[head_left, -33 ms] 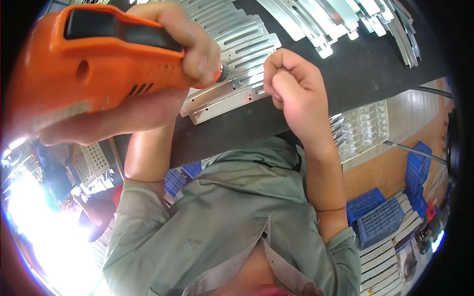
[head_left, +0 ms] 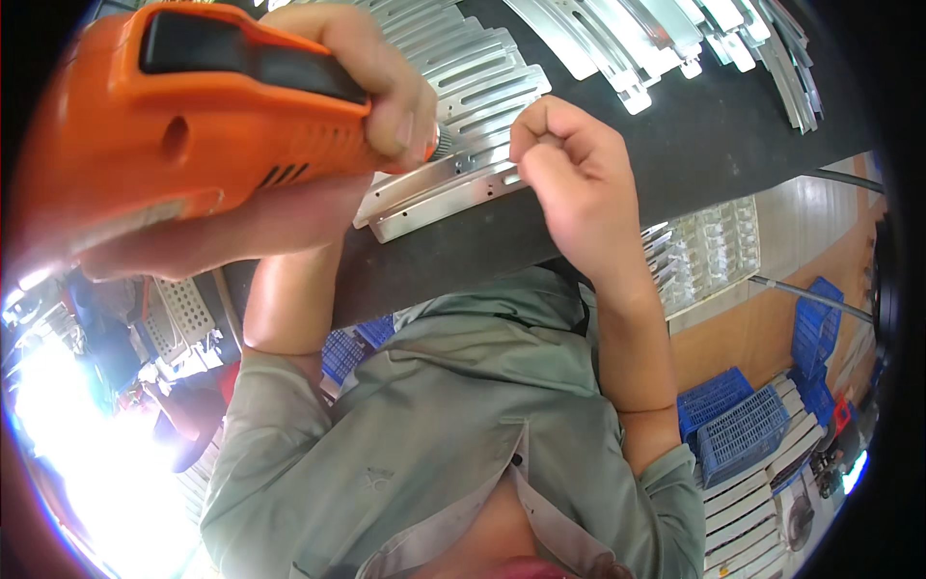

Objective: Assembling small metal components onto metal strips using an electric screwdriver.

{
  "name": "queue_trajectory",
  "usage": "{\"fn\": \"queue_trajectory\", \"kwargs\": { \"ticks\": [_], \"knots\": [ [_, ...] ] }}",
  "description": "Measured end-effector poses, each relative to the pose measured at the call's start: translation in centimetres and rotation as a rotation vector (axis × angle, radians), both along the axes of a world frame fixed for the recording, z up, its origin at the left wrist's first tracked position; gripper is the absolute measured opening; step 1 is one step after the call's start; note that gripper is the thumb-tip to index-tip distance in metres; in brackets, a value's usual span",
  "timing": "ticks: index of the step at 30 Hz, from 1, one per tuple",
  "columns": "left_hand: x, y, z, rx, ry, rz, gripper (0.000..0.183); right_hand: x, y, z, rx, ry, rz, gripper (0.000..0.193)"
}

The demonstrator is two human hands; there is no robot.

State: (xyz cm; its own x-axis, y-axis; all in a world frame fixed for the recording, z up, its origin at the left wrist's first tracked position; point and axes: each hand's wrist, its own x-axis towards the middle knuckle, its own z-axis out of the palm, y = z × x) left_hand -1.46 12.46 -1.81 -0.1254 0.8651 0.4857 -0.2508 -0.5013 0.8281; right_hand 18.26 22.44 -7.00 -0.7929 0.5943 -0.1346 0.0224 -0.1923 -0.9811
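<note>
My left hand [head_left: 395, 106] is wrapped round a bulky orange power tool [head_left: 241, 125] with black panels. Its dark knurled nose [head_left: 441, 143] points right, over a row of slotted metal strips [head_left: 482, 72] laid side by side on a dark bench. Just right of that nose is my right hand [head_left: 584, 179], closed, with thumb and fingertips pinched together above the nearest metal strip [head_left: 434, 205]. Whatever lies between those fingertips is too small or hidden to name. Small round holes show along the near strips.
More shiny metal parts [head_left: 627, 48] lie at the far right of the dark bench top [head_left: 714, 125]. Beyond its right edge stands a tray of small clear pieces [head_left: 709, 246]. Blue plastic baskets [head_left: 743, 434] sit lower right. Perforated pale panels [head_left: 183, 314] appear at lower left.
The orange tool and my left hand have shifted slightly to the right. My right hand has edged a little left, toward the tool's nose. The metal strips lie as before.
</note>
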Motion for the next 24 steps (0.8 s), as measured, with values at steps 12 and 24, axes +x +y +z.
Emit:
{"fn": "queue_trajectory", "kwargs": {
  "ticks": [12, 24],
  "knots": [
    [-0.4, 0.9, 0.4, 0.025, 0.028, -0.109, 0.124, -3.2, -1.3, -1.6, 1.002, -0.196, 0.098, 0.007],
    [-2.3, 1.5, 1.6, 0.015, -0.157, 0.048, 0.108, -2.7, -0.9, -0.2, 0.415, -0.064, -0.080, 0.007]
  ]
}}
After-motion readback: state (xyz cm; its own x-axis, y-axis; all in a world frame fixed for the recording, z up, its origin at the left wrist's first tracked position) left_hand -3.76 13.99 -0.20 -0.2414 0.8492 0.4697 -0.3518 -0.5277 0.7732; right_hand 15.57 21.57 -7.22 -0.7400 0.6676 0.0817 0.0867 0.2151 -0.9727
